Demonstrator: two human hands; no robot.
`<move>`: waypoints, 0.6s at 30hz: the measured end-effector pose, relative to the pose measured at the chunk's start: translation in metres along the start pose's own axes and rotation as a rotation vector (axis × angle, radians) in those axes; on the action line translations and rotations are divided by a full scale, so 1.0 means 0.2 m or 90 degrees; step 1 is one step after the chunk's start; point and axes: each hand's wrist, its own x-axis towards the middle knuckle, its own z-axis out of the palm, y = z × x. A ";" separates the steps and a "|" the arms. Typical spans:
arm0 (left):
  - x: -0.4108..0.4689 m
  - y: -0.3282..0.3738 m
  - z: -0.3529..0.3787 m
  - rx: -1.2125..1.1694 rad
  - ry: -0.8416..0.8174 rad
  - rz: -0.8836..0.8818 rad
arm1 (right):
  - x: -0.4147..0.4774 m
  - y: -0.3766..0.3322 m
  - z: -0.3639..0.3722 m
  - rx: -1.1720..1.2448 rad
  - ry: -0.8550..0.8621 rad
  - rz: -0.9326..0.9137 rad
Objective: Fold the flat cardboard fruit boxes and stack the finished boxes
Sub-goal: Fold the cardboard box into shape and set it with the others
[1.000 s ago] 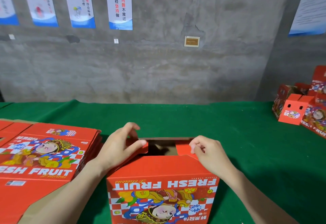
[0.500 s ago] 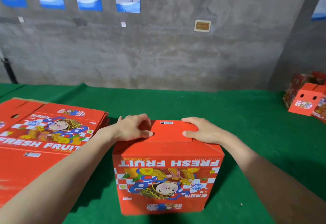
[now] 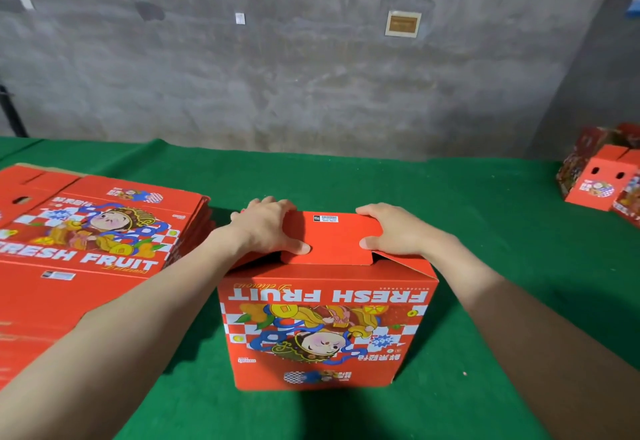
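A red "FRESH FRUIT" box (image 3: 325,328) stands upside down on the green table (image 3: 491,231), its print facing me. On top, a red flap (image 3: 329,238) with a small barcode label lies folded flat. My left hand (image 3: 266,228) presses on the box top at the flap's left edge, thumb on the flap. My right hand (image 3: 394,231) presses at the flap's right edge in the same way. A slanted side flap shows under each hand. To the left lies a stack of flat unfolded boxes (image 3: 86,231).
Several folded red boxes (image 3: 602,183) sit at the table's far right edge. A grey concrete wall (image 3: 311,76) with blue posters runs behind the table. A dark pole (image 3: 10,110) stands at the far left.
The top of the box, open one second ago with both hands tucking flaps, is now closed. Both hands lie pressed on top, and the box looks nearer and larger in view.
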 end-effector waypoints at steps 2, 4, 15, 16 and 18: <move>0.00 0.01 0.01 0.005 0.011 -0.002 | -0.01 0.00 0.02 -0.013 0.021 0.003; -0.01 0.01 0.02 0.009 0.022 0.000 | -0.02 0.00 0.05 -0.033 0.041 0.005; -0.02 -0.03 -0.02 -0.128 0.034 0.032 | -0.05 0.01 0.10 -0.069 0.067 -0.012; -0.02 -0.05 -0.04 -0.218 0.043 0.039 | -0.04 0.03 0.08 -0.032 0.062 -0.017; -0.03 -0.09 -0.08 -0.311 0.098 0.012 | -0.04 0.06 0.06 0.136 0.094 -0.010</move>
